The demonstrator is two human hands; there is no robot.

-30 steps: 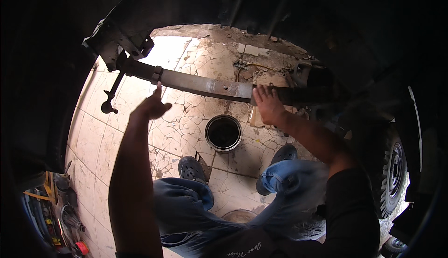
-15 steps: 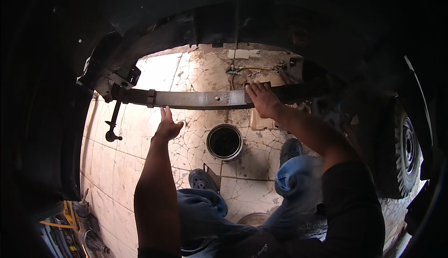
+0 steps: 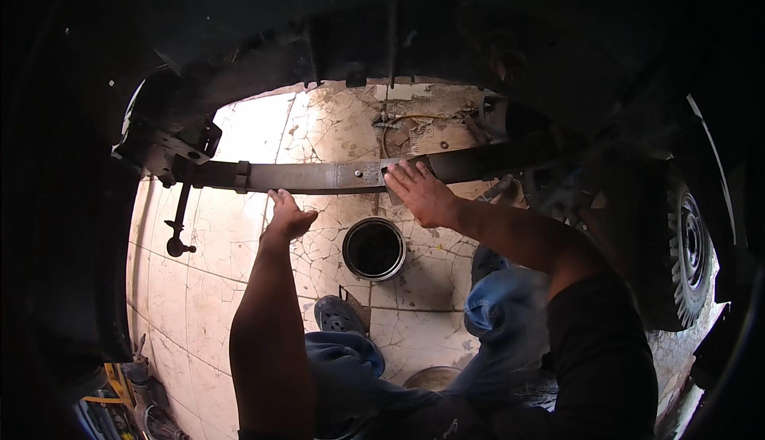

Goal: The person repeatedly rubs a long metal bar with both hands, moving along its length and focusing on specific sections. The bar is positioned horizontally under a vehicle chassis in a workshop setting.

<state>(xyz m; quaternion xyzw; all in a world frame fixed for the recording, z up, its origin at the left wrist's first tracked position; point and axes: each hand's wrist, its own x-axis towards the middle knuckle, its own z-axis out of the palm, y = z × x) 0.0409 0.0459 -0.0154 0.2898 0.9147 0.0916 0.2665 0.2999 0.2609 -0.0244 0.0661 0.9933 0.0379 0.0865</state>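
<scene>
A long grey leaf spring (image 3: pixel 311 177) runs across beneath a dark vehicle body, with a paler band and a small round bolt head near its middle. My right hand (image 3: pixel 422 193) presses a dark sheet of sandpaper (image 3: pixel 420 164) onto the spring just right of that band. Its fingers lie over the sheet, and the thumb is hidden. Below the spring's lower edge, left of the band, is my left hand (image 3: pixel 288 219) with its fingers stretched out and holding nothing. The fingertips reach the edge; whether they touch it I cannot tell.
A round open can (image 3: pixel 374 249) stands on the cracked tile floor (image 3: pixel 215 233) between my feet and the spring. A rod with a ball end (image 3: pixel 180 217) hangs at the left. On the right is a tyred wheel (image 3: pixel 689 241). Dark bodywork (image 3: pixel 263 10) arches overhead.
My right hand and the sandpaper have slid left along the spring, nearer the bolt head. The left hand stays near the lower edge. The view has shifted slightly.
</scene>
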